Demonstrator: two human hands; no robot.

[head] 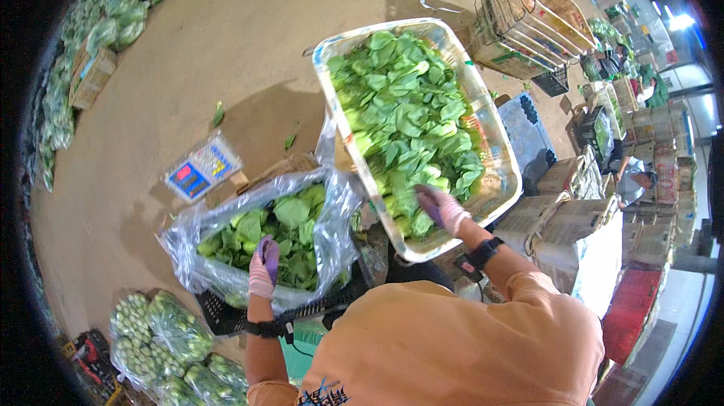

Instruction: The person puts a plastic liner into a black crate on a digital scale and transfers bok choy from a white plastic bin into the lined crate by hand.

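Leafy greens [404, 106] fill most of a worn white plastic basket [505, 151] in front of the person. My right hand [442, 209], in a purple and pinkish-white glove, reaches onto the greens near the basket's lower end; its fingertips are partly among leaves, so a grip cannot be told. To the left, a clear plastic bag [195, 261] lines a black crate [223, 315] and holds more greens [288, 225]. My left hand [264, 267], gloved alike, rests at the bag's near side against the leaves; whether it grips anything is unclear. A digital scale display [203, 171] stands beyond the bag.
Bagged vegetables [164, 344] lie on the floor at lower left, more along the far left edge [121, 4]. A wire-framed basket [526, 21] stands at upper right. A blue platform [523, 134] and stacked white baskets [571, 236] are on the right. A person [633, 182] is farther right.
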